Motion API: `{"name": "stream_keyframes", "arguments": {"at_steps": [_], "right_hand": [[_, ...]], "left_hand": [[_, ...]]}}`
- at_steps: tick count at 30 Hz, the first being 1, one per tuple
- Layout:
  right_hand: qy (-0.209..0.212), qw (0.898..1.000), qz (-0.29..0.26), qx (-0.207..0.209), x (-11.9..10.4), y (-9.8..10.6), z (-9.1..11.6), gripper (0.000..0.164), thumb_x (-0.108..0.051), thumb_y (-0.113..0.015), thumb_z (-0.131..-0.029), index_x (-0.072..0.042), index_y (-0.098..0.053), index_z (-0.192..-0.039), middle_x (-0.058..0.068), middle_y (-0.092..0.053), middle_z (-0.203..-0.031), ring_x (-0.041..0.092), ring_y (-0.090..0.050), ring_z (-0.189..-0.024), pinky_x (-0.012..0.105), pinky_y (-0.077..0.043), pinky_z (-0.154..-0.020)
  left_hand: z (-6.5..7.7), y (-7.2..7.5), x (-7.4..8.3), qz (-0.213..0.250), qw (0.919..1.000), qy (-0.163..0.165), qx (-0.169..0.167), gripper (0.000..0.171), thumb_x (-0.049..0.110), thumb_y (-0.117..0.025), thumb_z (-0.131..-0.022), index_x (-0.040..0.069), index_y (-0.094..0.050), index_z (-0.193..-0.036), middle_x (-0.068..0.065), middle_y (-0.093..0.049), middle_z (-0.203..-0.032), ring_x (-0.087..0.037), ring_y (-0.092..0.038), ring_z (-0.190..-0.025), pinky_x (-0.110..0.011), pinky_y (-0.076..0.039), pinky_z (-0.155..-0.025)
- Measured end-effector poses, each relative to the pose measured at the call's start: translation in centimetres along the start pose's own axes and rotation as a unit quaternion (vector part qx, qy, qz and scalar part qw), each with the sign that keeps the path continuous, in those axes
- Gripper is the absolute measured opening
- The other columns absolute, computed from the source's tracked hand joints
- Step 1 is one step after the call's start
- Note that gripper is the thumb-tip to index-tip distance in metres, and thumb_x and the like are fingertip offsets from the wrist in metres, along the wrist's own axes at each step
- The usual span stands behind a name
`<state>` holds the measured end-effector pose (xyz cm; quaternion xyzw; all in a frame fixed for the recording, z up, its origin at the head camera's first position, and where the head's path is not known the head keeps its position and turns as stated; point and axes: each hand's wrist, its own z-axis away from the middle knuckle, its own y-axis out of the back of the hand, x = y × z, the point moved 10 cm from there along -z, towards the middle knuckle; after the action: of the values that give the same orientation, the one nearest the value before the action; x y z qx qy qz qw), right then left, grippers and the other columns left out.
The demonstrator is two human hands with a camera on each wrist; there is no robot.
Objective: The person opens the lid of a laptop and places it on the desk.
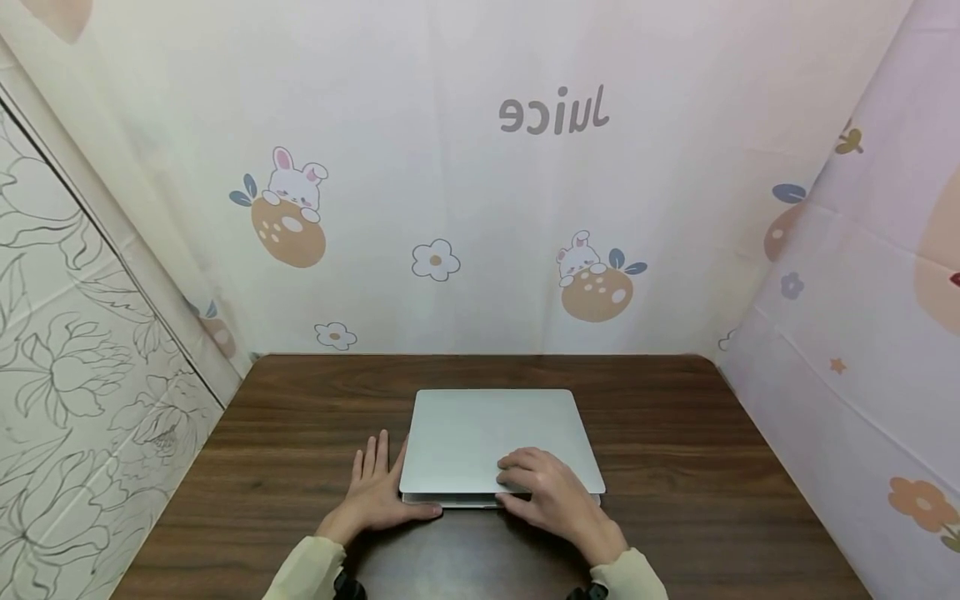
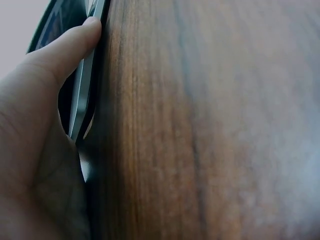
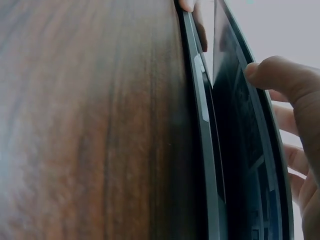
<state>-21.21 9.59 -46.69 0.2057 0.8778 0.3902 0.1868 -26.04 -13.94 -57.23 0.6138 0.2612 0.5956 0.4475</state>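
A silver laptop (image 1: 480, 433) lies on the table, its lid raised slightly at the front edge. My right hand (image 1: 553, 496) pinches that edge, thumb at the rim and fingers over the outer face. Below the raised lid, the right wrist view shows the dark screen (image 3: 240, 120) and a narrow gap above the base (image 3: 207, 150). My left hand (image 1: 377, 498) is at the laptop's front left corner with its fingers spread on the table. In the left wrist view its thumb (image 2: 75, 45) presses along the front edge of the base.
Dark brown wood makes up the tabletop (image 1: 675, 467) around the laptop. Behind the table hangs a pale curtain (image 1: 495, 308) printed with rabbits and flowers. Curtain-like panels with printed patterns stand at both sides.
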Motion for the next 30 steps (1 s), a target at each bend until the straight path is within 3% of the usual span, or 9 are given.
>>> {"name": "stream_keyframes", "arguments": {"at_steps": [10, 20, 30], "right_hand": [[0.013, 1.000, 0.017, 0.016, -0.1, 0.9, -0.6, 0.011, -0.023, -0.084, -0.086, -0.016, -0.078, -0.094, -0.001, -0.076, -0.106, 0.016, -0.071, -0.099, 0.032, -0.060, -0.081], [0.037, 0.998, 0.036, 0.029, -0.5, 2.1, -1.7, 0.011, -0.019, -0.083, -0.086, -0.015, -0.079, -0.096, 0.001, -0.078, -0.104, 0.017, -0.074, -0.095, 0.034, -0.062, -0.078], [0.019, 0.999, 0.047, 0.013, -0.1, 2.4, -2.5, 0.014, -0.019, -0.084, -0.085, -0.014, -0.080, -0.098, 0.001, -0.079, -0.104, 0.016, -0.075, -0.097, 0.032, -0.062, -0.077]], "left_hand": [[-0.4, -0.3, -0.3, -0.018, 0.9997, 0.013, -0.013, 0.138, 0.092, -0.068, -0.063, 0.018, -0.014, -0.167, -0.025, 0.010, -0.171, -0.045, 0.013, -0.158, -0.061, 0.011, -0.124], [-0.5, -0.5, -0.5, -0.024, 0.9995, 0.014, -0.015, 0.132, 0.089, -0.069, -0.065, 0.014, -0.026, -0.165, -0.030, 0.007, -0.170, -0.048, 0.010, -0.157, -0.063, 0.007, -0.124], [-0.5, -0.6, -0.9, -0.025, 0.9996, 0.014, -0.007, 0.129, 0.090, -0.069, -0.065, 0.016, -0.030, -0.164, -0.029, 0.007, -0.170, -0.047, 0.010, -0.157, -0.063, 0.008, -0.124]]}}
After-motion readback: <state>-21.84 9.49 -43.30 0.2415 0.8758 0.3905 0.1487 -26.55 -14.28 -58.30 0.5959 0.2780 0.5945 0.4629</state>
